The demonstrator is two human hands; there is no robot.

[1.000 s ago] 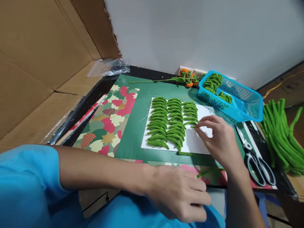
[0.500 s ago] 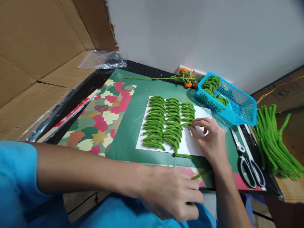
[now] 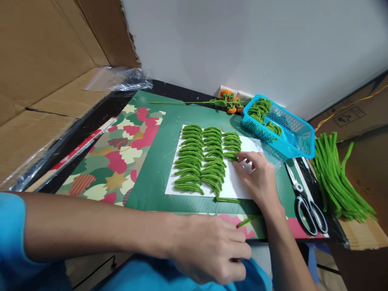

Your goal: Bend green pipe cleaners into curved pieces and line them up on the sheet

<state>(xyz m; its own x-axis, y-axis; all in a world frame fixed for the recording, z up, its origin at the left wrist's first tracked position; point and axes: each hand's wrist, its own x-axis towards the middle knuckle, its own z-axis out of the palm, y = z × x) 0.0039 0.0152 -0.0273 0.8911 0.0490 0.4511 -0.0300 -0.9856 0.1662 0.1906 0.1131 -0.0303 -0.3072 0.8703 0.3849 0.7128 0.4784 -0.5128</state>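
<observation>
On a white sheet [image 3: 233,188], short green pipe cleaner pieces [image 3: 188,161] lie in three columns, each piece slightly curved. My right hand [image 3: 256,173] pinches the end of a pipe cleaner piece [image 3: 230,155] at the bottom of the shorter right-hand column. Low in front of the table edge is my left hand [image 3: 215,248], its fingers curled in; whatever they hold is hidden. A single piece [image 3: 229,200] lies just below the sheet. Another green piece [image 3: 247,221] shows between my left hand and right wrist.
Scissors [image 3: 306,210] lie right of my right hand, beside a bundle of long green pipe cleaners [image 3: 336,182]. Behind stand a blue basket [image 3: 291,139] holding green pieces and an orange-and-green pipe cleaner flower stem [image 3: 227,102]. Cardboard [image 3: 45,81] borders the left side.
The view has shifted a little, so everything appears farther left. The piece in my right fingers now lies closer against its column. My left hand stays low and curled.
</observation>
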